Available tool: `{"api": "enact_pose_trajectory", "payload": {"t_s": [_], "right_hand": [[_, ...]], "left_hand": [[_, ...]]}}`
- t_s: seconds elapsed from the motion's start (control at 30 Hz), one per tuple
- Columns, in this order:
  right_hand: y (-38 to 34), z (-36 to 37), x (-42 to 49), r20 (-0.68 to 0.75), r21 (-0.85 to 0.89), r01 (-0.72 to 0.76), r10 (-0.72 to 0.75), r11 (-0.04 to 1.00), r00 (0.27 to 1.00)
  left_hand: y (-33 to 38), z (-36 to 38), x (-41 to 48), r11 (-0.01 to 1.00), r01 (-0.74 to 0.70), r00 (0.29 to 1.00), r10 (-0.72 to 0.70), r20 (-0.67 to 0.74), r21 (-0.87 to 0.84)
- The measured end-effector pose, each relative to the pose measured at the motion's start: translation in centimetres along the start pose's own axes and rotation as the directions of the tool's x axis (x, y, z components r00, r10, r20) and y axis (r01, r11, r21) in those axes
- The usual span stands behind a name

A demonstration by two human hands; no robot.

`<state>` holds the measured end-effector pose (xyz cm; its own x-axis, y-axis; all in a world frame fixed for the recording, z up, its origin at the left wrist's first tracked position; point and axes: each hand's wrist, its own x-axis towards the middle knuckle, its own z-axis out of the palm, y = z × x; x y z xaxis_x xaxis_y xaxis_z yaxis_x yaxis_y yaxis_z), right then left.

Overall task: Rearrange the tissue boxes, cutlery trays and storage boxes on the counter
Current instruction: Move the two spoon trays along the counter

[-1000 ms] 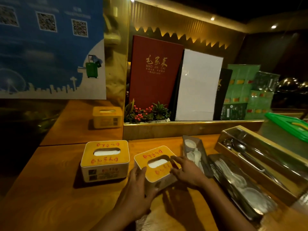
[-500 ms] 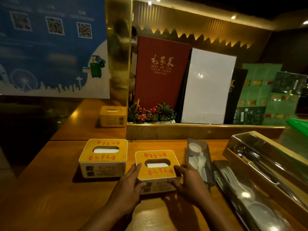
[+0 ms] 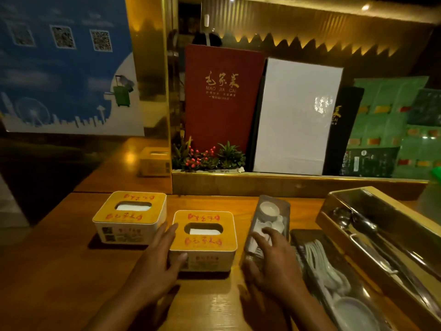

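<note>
Two yellow-topped tissue boxes stand side by side on the wooden counter (image 3: 59,271): one further back on the left (image 3: 130,217), one nearer (image 3: 204,238). My left hand (image 3: 155,268) lies flat against the near box's left front corner, fingers stretched, thumb on its front face. A small clear cutlery tray (image 3: 274,211) with white spoons and a little dish lies just right of that box. My right hand (image 3: 272,261) covers the tray's near end, fingers over the top and thumb on its left side.
A long metal tray of white spoons (image 3: 334,278) and a gold-rimmed box with steel ladles (image 3: 386,237) lie at the right. A third tissue box (image 3: 155,161) sits on the raised ledge behind. Menus (image 3: 222,99), a white board (image 3: 296,115) and a small plant (image 3: 207,158) line the back.
The near tissue box was turned square and set down next to the other box. My right hand left it and moved right onto the small clear tray. My left hand loosened.
</note>
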<state>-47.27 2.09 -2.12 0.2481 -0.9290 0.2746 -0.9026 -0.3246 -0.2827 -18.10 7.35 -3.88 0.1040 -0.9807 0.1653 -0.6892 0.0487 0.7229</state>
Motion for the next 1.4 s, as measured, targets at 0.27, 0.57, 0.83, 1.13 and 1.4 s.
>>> {"api": "enact_pose_trajectory", "payload": {"t_s": [0.27,0.57,0.83,1.13,1.4], "right_hand": [[3.4,0.5,-0.3,0.173,-0.131,-0.004,0.026,0.991,0.985],[6.5,-0.3,-2.8,0.268,0.079,0.144,-0.160,0.987,0.950],[7.6,-0.2,-3.5,0.243,0.181,0.210,-0.250,0.961,0.937],[7.7,-1.8,-3.2,0.274,0.129,0.248,-0.274,0.960,0.922],[14.4,-8.3,-7.8,0.199,0.150,-0.040,0.010,0.988,0.980]], "left_hand": [[7.8,4.8,-2.1,0.938,-0.342,0.897,0.345,-0.275,0.060],[8.0,14.0,-3.9,0.977,-0.184,0.981,0.189,0.043,-0.105],[9.1,17.0,-4.2,0.994,-0.102,0.994,0.104,0.038,-0.036],[10.0,16.6,-3.4,0.997,-0.071,0.997,0.070,-0.024,-0.019],[10.9,15.7,-5.8,0.994,-0.099,0.989,0.092,-0.118,-0.056]]}}
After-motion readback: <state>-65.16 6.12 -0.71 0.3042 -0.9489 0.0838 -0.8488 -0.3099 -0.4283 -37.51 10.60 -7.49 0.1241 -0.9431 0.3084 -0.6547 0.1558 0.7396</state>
